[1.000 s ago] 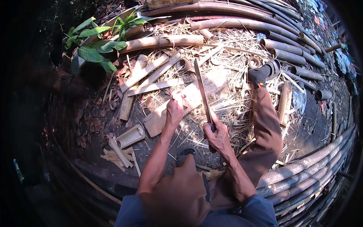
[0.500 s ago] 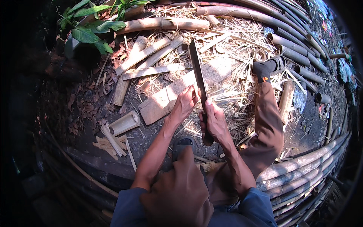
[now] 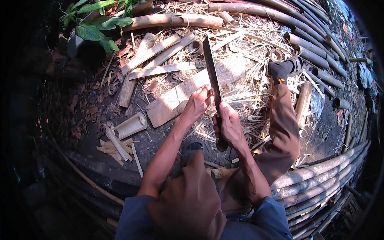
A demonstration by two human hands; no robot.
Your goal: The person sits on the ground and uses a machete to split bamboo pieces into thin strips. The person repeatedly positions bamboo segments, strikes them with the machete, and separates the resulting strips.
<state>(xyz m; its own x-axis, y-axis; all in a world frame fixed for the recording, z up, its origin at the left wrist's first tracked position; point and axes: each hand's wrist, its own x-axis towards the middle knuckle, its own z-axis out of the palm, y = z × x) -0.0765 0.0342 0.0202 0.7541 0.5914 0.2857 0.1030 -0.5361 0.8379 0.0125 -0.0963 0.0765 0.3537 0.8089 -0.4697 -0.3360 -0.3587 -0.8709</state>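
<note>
My right hand (image 3: pixel 232 126) is wrapped round the dark handle of a machete (image 3: pixel 212 70). Its long blade points away from me, tilted slightly to the left. Close to the blade's left side, near the handle, is my left hand (image 3: pixel 195 106), with fingers curled and drawn together. What they hold, if anything, is too small to make out. Beneath the blade and left hand lies a thick wooden plank (image 3: pixel 162 110) on the ground.
Split bamboo pieces (image 3: pixel 162 71) lie beyond the plank to the left. A half bamboo section (image 3: pixel 132 127) and thin slats (image 3: pixel 116 144) rest nearer. Shavings (image 3: pixel 256 100) cover the ground. Bamboo poles (image 3: pixel 312 176) are stacked at right. My outstretched leg (image 3: pixel 284 124) is on the right.
The machete and my right hand have shifted slightly; the blade tip is a little farther away. My left fingers remain beside the blade, slightly nearer its left edge.
</note>
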